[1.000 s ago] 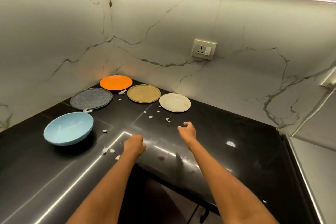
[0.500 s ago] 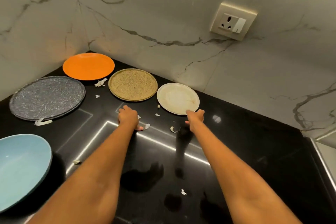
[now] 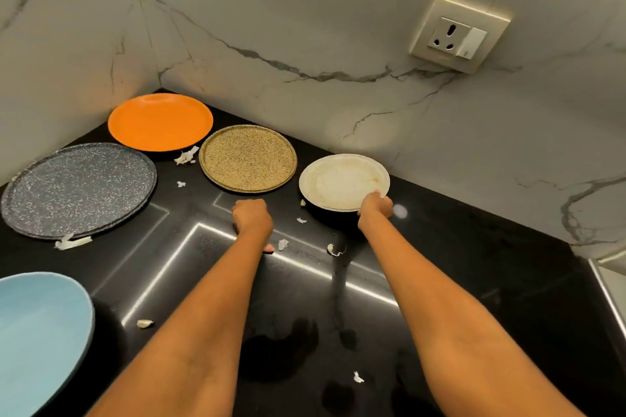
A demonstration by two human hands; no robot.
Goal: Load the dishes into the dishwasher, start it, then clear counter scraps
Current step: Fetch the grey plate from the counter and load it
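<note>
Right hand [image 3: 375, 206] gripped the near rim of the white plate [image 3: 342, 181] beside the counter's [image 3: 491, 281] back edge, tilting it up; left hand [image 3: 252, 216] rested fisted, holding nothing visible, just left.

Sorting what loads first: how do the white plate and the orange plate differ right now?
The white plate looks smaller and smeared; the orange plate looks larger and clean. The right hand grips the white plate's near rim, which looks lifted off the counter; the orange plate lies flat and untouched in the corner. Both are round and shallow.
</note>
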